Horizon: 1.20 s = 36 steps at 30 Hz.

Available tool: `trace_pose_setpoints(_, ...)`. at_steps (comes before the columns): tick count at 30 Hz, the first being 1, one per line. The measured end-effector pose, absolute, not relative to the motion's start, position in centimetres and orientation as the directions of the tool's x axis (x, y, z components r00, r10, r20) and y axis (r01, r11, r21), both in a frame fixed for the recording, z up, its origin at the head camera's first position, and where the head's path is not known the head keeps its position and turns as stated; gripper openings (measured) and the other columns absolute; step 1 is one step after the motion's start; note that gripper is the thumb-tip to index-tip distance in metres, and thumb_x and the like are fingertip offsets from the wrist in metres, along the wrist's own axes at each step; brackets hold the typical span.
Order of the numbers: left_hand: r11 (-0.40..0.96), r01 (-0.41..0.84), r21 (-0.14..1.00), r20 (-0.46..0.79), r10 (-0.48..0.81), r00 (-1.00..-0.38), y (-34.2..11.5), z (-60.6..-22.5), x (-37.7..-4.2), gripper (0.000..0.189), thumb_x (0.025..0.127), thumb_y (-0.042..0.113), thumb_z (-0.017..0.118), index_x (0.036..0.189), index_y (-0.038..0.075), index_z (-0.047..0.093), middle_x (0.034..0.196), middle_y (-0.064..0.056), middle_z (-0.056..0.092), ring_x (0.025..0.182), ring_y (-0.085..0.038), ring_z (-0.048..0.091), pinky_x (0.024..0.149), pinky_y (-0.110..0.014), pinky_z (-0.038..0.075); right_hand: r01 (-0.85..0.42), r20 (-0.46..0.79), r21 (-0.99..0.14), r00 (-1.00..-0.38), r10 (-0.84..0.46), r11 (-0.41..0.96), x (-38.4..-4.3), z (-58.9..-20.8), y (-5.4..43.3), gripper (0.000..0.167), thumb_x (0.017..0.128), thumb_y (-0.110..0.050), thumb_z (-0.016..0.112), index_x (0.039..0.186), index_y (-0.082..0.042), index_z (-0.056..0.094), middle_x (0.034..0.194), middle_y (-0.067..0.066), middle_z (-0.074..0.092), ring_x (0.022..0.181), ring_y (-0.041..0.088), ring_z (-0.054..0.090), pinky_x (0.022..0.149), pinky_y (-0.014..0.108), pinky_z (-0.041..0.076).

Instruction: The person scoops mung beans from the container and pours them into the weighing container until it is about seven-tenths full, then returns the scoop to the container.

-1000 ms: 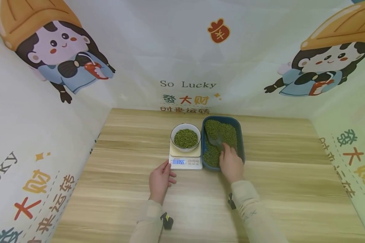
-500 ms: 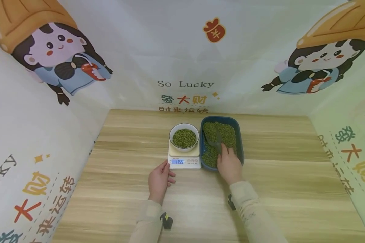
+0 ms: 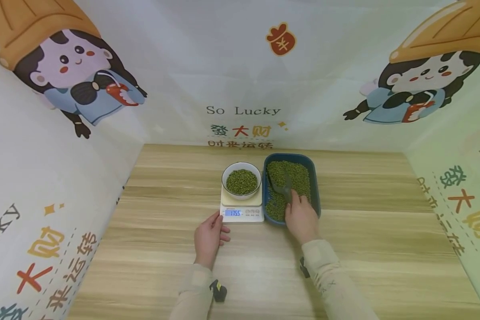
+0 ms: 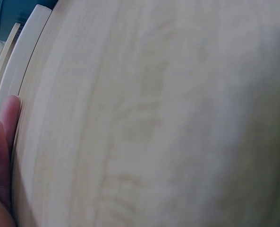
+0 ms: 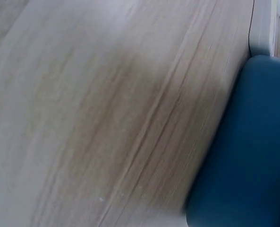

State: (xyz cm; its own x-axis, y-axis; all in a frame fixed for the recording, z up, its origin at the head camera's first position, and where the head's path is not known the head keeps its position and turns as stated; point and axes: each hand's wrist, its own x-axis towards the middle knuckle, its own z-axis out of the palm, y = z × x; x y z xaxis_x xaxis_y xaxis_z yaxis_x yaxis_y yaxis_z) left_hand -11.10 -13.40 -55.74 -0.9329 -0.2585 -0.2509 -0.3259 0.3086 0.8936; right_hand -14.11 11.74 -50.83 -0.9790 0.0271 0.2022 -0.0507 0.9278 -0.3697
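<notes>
My right hand grips the handle of a dark grey scoop. The scoop's head sits among green mung beans in a deep blue rectangular tub. To its left is a white kitchen scale whose lit display reads about 175.5. On the scale's plate stands a white, dark-rimmed bowl part filled with the same beans. My left hand touches the scale's front left corner, fingers loosely extended; in the left wrist view its fingers lie along the scale's edge.
The tub stands right beside the scale, and its wall fills the right of the right wrist view. Both stand on a wood-grain table. A printed cloth rises behind and on both sides.
The scoop has shifted slightly in the beans, and the heap at the tub's back left has flattened. The left hand stays at the scale, and the reading is unchanged. The whole view drifted a little.
</notes>
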Motion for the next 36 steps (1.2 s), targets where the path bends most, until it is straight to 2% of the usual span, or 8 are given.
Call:
trace_pose_setpoints(10, 0.302, -0.317, 0.899, -0.243, -0.257, -0.935, -13.45, -55.59, -11.07, 0.037, 0.093, 0.033, 0.046, 0.126, 0.016, 0.051, 0.067, -0.003, 0.063, 0.049, -0.017, 0.061, 0.038, -0.024, 0.049, -0.053, 0.263, -0.396, -0.963, 0.058, 0.917, -14.1, -50.99, 11.62, 0.045, 0.087, -0.016, 0.054, 0.128, -0.002, 0.043, 0.086, 0.014, 0.052, 0.057, 0.022, 0.049, 0.046, 0.035, 0.044)
trace_pose_setpoints(16, 0.305, -0.309, 0.901, -0.234, -0.259, -0.937, -13.44, -55.78, -11.02, 0.038, 0.093, 0.033, 0.046, 0.126, 0.016, 0.051, 0.067, -0.003, 0.063, 0.048, -0.017, 0.061, 0.04, -0.027, 0.05, -0.055, 0.293, -0.426, -0.953, 0.08, 0.903, -14.17, -51.08, 11.62, 0.045, 0.087, -0.016, 0.054, 0.128, -0.002, 0.043, 0.087, 0.014, 0.052, 0.061, 0.024, 0.051, 0.05, 0.037, 0.047)
trace_pose_setpoints(22, 0.308, -0.306, 0.901, -0.23, -0.259, -0.938, -13.32, -55.83, -11.0, 0.039, 0.093, 0.034, 0.046, 0.127, 0.015, 0.05, 0.068, -0.002, 0.063, 0.049, -0.016, 0.061, 0.039, -0.023, 0.049, -0.059, 0.333, -0.45, -0.937, 0.106, 0.891, -14.07, -51.0, 11.63, 0.044, 0.087, -0.016, 0.054, 0.128, -0.003, 0.042, 0.091, 0.016, 0.052, 0.065, 0.027, 0.053, 0.053, 0.04, 0.048)
trace_pose_setpoints(29, 0.306, -0.317, 0.898, -0.24, -0.263, -0.935, -13.27, -55.81, -11.05, 0.038, 0.093, 0.034, 0.046, 0.126, 0.017, 0.051, 0.068, -0.002, 0.063, 0.049, -0.016, 0.061, 0.037, -0.02, 0.047, -0.079, 0.365, -0.476, -0.924, 0.115, 0.876, -13.94, -51.28, 11.77, 0.046, 0.089, -0.019, 0.051, 0.131, -0.005, 0.039, 0.087, 0.013, 0.049, 0.06, 0.024, 0.048, 0.048, 0.037, 0.044)
trace_pose_setpoints(36, 0.316, -0.32, 0.893, -0.242, -0.262, -0.934, -13.25, -55.78, -11.09, 0.038, 0.093, 0.034, 0.046, 0.126, 0.017, 0.051, 0.068, -0.002, 0.063, 0.049, -0.015, 0.061, 0.039, -0.023, 0.049, -0.103, 0.397, -0.516, -0.909, 0.131, 0.85, -13.68, -51.52, 12.04, 0.047, 0.093, -0.026, 0.045, 0.135, -0.009, 0.033, 0.088, 0.012, 0.045, 0.062, 0.023, 0.047, 0.05, 0.036, 0.043)
